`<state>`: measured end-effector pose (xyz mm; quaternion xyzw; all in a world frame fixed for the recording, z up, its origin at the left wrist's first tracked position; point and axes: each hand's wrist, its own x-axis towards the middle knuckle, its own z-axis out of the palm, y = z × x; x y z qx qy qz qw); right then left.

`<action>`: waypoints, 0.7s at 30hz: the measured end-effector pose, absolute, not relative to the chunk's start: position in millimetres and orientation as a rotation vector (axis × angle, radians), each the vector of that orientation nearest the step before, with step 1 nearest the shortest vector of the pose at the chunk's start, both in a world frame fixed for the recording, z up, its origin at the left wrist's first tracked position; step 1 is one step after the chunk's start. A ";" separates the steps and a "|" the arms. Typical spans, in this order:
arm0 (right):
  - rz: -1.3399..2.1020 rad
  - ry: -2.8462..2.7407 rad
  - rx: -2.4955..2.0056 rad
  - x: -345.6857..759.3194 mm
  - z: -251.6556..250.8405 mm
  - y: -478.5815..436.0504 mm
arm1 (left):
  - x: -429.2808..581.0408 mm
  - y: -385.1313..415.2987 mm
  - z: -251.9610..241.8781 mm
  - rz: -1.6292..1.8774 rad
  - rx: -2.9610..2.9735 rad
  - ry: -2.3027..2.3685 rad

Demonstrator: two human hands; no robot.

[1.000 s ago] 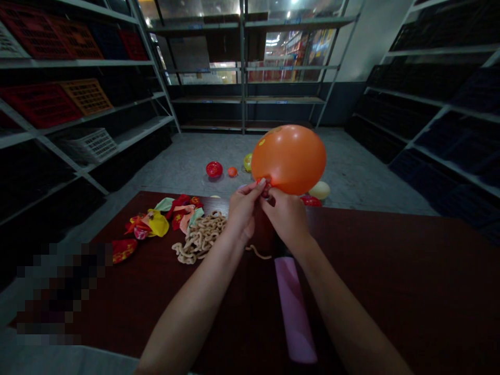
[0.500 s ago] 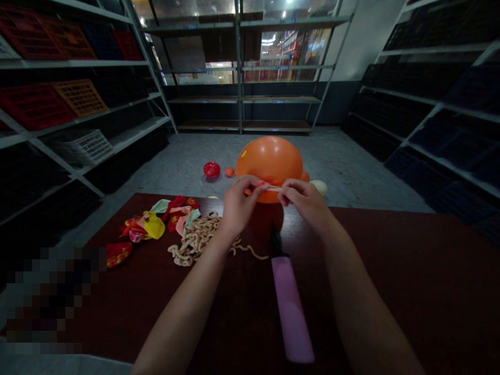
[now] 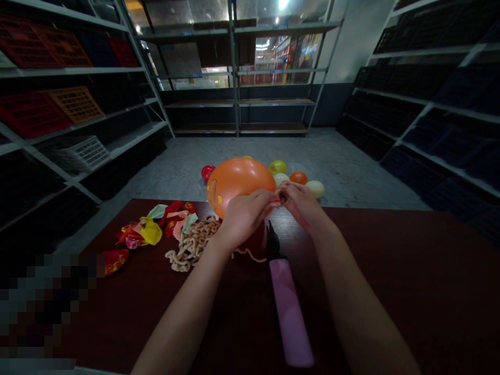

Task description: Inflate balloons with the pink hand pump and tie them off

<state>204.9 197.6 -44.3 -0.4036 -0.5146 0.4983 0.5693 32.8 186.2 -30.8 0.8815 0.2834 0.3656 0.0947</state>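
A large inflated orange balloon (image 3: 240, 177) with a yellow-and-dark print is just beyond my hands, its neck end towards me. My left hand (image 3: 247, 214) is closed on the balloon's neck, its back hiding most of the fingertips. Close against it, my right hand (image 3: 301, 204) pinches at the neck, with a small beige bit of cord showing at its fingertips. A purple hand pump (image 3: 291, 312) with a black nozzle lies below, between my forearms. Left of my left wrist is a tangled pile of curly beige cord (image 3: 193, 245), one strand trailing towards the pump.
Limp coloured balloons (image 3: 150, 232) lie on the left of the dark red table (image 3: 390, 260). Beyond its far edge, on the floor, are a red balloon (image 3: 207, 173) and several yellow, white and orange balloons (image 3: 299, 178). Shelves with crates (image 3: 76, 104) line the sides.
The orange balloon has swung left and lower, and its print now shows. My hands have come together; the pale strand stretched between them is mostly hidden. More floor balloons show at right.
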 end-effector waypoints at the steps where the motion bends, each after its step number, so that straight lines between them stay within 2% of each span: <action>1: 1.183 -1.222 -0.930 203.0 -44.2 197.0 | 31.9 187.7 -31.3 1.101 2.593 0.909; 5: 1.131 -1.353 -0.926 195.3 -40.4 192.9 | 32.1 190.5 -32.8 1.154 2.555 1.133; 14: 0.746 -1.591 -1.049 184.4 -26.0 182.0 | 29.1 188.8 -26.9 1.087 2.633 1.121; 21: 0.949 -1.479 -0.969 184.1 -22.5 181.9 | 22.4 194.9 -30.2 1.129 2.462 1.075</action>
